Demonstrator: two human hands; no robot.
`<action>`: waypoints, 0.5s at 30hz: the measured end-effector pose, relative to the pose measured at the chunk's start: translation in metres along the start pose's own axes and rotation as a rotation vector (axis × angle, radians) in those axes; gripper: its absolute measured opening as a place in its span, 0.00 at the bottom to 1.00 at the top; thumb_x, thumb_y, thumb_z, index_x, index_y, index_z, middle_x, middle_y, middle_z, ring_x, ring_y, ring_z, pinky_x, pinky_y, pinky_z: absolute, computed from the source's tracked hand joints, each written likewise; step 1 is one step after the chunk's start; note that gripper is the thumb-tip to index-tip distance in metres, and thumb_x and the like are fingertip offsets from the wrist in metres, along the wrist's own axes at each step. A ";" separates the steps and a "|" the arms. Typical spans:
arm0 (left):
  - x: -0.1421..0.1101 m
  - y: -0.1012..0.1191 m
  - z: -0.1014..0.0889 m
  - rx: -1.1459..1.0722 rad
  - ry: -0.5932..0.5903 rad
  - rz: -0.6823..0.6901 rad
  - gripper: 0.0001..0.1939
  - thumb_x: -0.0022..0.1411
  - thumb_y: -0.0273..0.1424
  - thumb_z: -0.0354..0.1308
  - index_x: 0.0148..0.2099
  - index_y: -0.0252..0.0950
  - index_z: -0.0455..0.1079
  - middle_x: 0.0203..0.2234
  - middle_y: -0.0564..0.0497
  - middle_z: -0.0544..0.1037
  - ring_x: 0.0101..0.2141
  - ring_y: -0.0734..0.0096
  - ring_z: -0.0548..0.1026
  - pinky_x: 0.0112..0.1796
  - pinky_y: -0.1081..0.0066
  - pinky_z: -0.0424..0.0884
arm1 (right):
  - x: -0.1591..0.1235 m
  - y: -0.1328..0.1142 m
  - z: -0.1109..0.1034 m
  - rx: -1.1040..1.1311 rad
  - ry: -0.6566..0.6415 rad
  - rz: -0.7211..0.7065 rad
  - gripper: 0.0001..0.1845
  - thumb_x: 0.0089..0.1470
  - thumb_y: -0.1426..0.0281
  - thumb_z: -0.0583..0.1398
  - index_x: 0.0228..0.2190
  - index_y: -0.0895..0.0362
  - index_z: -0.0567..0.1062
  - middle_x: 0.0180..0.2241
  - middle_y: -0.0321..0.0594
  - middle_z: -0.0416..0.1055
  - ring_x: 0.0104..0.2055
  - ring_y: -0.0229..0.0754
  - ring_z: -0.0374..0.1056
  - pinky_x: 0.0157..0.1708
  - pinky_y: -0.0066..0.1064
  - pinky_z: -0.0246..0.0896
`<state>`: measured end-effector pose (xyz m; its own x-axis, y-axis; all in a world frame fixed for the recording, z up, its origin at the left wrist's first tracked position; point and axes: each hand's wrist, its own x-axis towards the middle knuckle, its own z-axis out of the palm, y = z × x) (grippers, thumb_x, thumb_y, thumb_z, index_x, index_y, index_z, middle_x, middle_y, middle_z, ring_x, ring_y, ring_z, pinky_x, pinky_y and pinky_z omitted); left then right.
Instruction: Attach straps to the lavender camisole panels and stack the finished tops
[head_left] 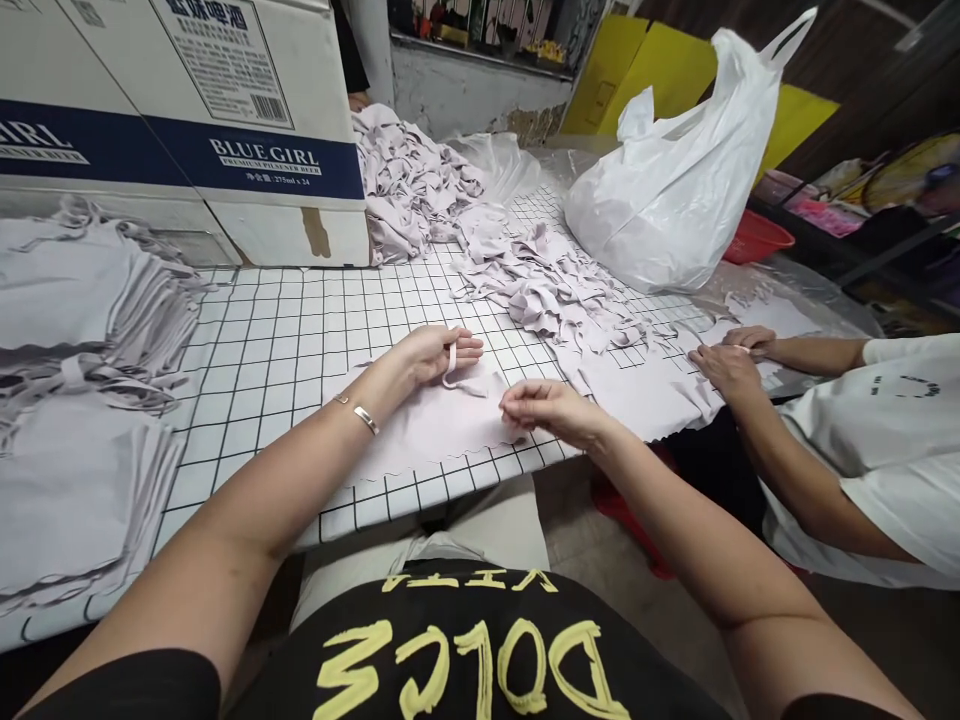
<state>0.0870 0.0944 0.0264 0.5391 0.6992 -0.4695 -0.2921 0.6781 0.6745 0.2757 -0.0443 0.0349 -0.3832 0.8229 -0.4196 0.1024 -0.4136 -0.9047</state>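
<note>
A pale lilac fabric piece [427,430] with a wavy cut edge lies flat in front of me on the grid-patterned table cover [277,330]. Over its far side is my left hand [442,355], palm turned up and fingers stretched out. A narrow fabric strip [451,362] runs under its thumb and across the fingers, its tail curling onto the piece. My right hand [555,410] pinches at the piece's right end with thumb and fingers together; the exact bit between the fingertips is hidden.
Stacked fabric pieces [67,470] lie at left, before a beer carton [285,190]. Loose scraps [555,285] spread beyond my hands, with a larger heap [412,180] behind. A white plastic bag [667,190] stands back right. A co-worker's hands [731,365] rest on fabric at right.
</note>
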 end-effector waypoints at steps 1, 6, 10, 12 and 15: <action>-0.001 0.001 -0.004 0.015 0.005 -0.009 0.11 0.69 0.24 0.45 0.49 0.24 0.65 0.40 0.34 0.77 0.42 0.59 0.78 0.44 0.62 0.77 | 0.005 -0.005 -0.004 -0.026 0.103 -0.052 0.16 0.44 0.64 0.69 0.33 0.60 0.76 0.29 0.39 0.74 0.29 0.33 0.66 0.29 0.26 0.58; -0.009 0.003 -0.002 -0.174 -0.123 -0.068 0.14 0.68 0.20 0.43 0.52 0.25 0.64 0.40 0.38 0.77 0.40 0.63 0.79 0.45 0.63 0.77 | 0.045 -0.021 -0.018 -0.164 0.188 -0.215 0.21 0.46 0.63 0.68 0.40 0.58 0.74 0.28 0.33 0.65 0.27 0.31 0.58 0.26 0.26 0.54; -0.010 0.004 0.015 -0.242 -0.155 -0.095 0.15 0.68 0.18 0.42 0.54 0.23 0.63 0.38 0.40 0.77 0.38 0.68 0.79 0.42 0.71 0.77 | 0.078 -0.025 -0.022 -0.159 -0.221 -0.144 0.18 0.50 0.60 0.65 0.36 0.61 0.75 0.29 0.35 0.67 0.27 0.31 0.58 0.26 0.26 0.54; -0.008 0.005 0.019 -0.253 -0.172 -0.115 0.16 0.68 0.18 0.42 0.55 0.23 0.62 0.38 0.40 0.77 0.38 0.69 0.79 0.42 0.71 0.77 | 0.088 -0.029 -0.026 -0.192 -0.325 -0.118 0.19 0.50 0.59 0.65 0.37 0.62 0.77 0.31 0.38 0.71 0.28 0.32 0.60 0.28 0.26 0.56; -0.004 0.008 0.018 -0.249 -0.224 -0.107 0.17 0.67 0.18 0.43 0.55 0.23 0.63 0.39 0.40 0.78 0.38 0.68 0.79 0.42 0.71 0.77 | 0.090 -0.035 -0.035 -0.302 -0.372 -0.070 0.21 0.47 0.59 0.67 0.38 0.62 0.79 0.36 0.43 0.75 0.33 0.35 0.66 0.34 0.28 0.61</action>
<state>0.0967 0.0929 0.0443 0.7288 0.5731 -0.3748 -0.3937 0.7985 0.4554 0.2694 0.0577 0.0262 -0.6951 0.6270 -0.3518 0.3059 -0.1850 -0.9339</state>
